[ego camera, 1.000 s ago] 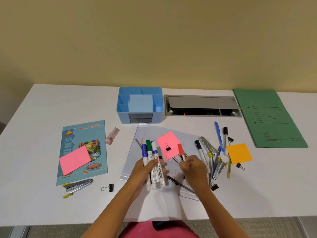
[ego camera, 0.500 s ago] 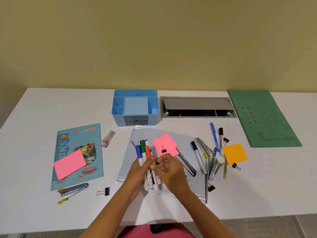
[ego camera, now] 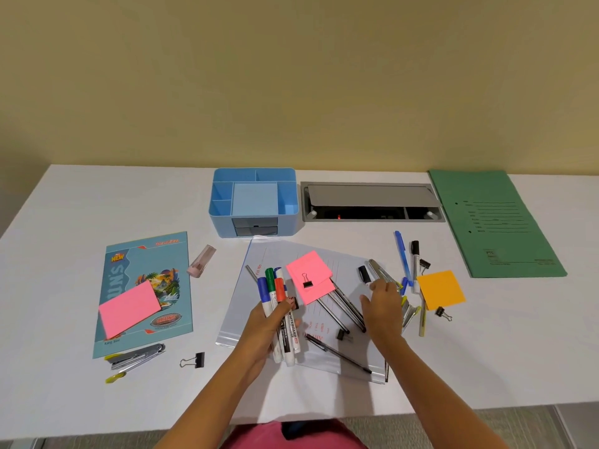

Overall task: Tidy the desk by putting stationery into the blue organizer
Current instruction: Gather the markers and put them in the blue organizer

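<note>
My left hand (ego camera: 265, 325) grips a bundle of whiteboard markers (ego camera: 275, 296), caps pointing away from me: blue, green, red & one more blue behind. My right hand (ego camera: 384, 306) is relaxed w/ fingers loosely spread, holding nothing; its fingertips are just beside a black-capped marker (ego camera: 364, 273). Between both hands lie pink sticky notes (ego camera: 309, 270) w/ a binder clip (ego camera: 307, 283). The blue organizer (ego camera: 222, 225) stands on the tabletop (ego camera: 64, 222) well ahead of the left hand, not touching it.
</note>
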Demonstrator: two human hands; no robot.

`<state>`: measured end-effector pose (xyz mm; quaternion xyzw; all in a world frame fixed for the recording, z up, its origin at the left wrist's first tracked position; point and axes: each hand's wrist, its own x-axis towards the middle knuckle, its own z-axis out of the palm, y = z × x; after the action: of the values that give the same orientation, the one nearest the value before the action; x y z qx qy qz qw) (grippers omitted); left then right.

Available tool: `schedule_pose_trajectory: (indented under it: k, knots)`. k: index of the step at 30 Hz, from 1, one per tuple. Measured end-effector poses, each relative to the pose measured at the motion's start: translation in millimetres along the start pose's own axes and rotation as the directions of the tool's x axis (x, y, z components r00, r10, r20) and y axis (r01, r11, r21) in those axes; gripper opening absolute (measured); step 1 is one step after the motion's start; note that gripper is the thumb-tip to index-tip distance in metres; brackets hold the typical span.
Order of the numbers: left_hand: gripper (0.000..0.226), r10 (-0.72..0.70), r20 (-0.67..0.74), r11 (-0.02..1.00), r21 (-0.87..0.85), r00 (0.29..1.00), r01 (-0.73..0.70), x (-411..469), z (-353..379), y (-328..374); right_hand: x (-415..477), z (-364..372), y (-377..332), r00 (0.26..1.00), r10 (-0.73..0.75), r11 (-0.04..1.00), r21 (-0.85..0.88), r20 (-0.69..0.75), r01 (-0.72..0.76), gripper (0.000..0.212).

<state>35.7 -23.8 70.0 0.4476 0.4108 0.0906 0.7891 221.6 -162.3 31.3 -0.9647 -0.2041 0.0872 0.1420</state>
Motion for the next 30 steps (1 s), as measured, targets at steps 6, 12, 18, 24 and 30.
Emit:
schedule_pose_trajectory:
  k: [6,12,18,24,30]
  knots:
    - [0.020,-0.002,-0.008,1.000,-0.013,1.000,0.001,-1,6,4,2,0,2,0.995,0.028,0.997,-0.076,0.095,-0.021,0.036]
    - [0.033,0.024,0.013,0.999,-0.033,1.000,-0.024,-3,6,10,-13,-12,-14,1.000,-0.024,0.971,0.238,0.020,0.019,0.019]
    - [0.043,0.021,0.022,0.998,-0.065,1.000,-0.019,-1,11,13,-51,-31,-67,0.981,-0.192,0.813,0.560,0.004,0.157,0.013]
    - [0.043,0.033,-0.002,0.996,-0.083,0.999,-0.033,2,23,12,-66,-34,-95,0.945,-0.322,0.783,0.548,-0.050,0.296,0.018]
    - [0.037,-0.012,-0.043,0.980,-0.198,0.999,0.003,6,28,16,-70,-33,-102,0.940,-0.334,0.772,0.553,-0.068,0.313,0.018]
